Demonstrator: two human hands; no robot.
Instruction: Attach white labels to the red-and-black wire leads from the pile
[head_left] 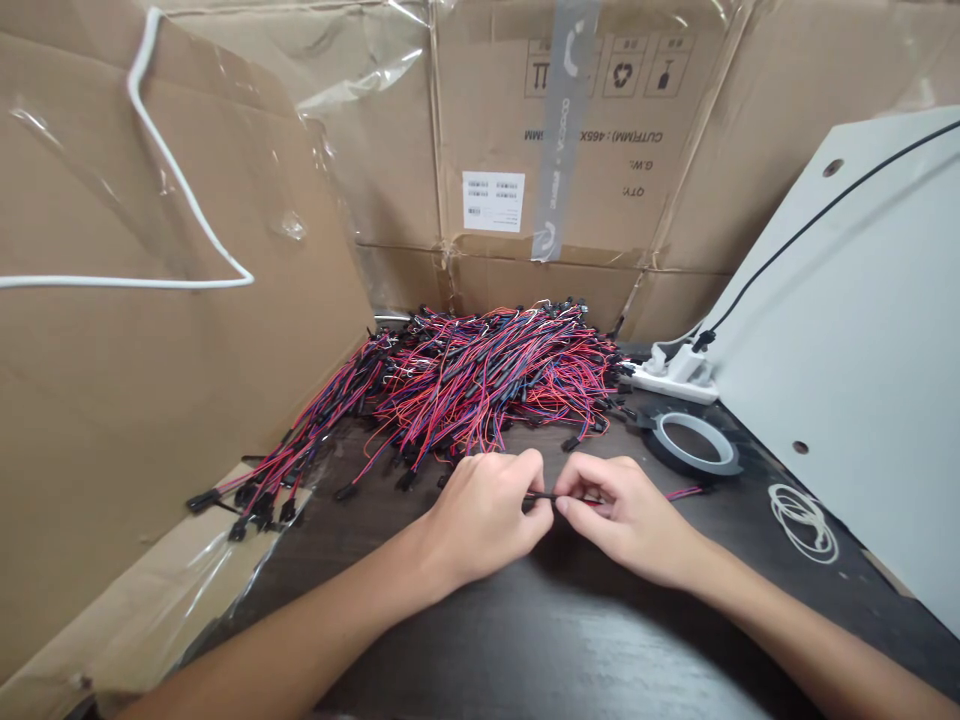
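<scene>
My left hand (487, 515) and my right hand (626, 515) meet over the dark table (525, 640), both pinching one thin red and blue wire lead (544, 497) with a black sleeve between the fingertips. Its red tail (684, 492) sticks out to the right of my right hand. Just behind my hands lies a big pile of red, blue and black wire leads (480, 375) with black connectors.
A roll of dark tape (694, 443) lies to the right of the pile, a white power strip (675, 375) behind it, white rubber bands (804, 520) farther right. Cardboard walls (150, 400) stand left and behind; a leaning white board (862, 350) closes the right.
</scene>
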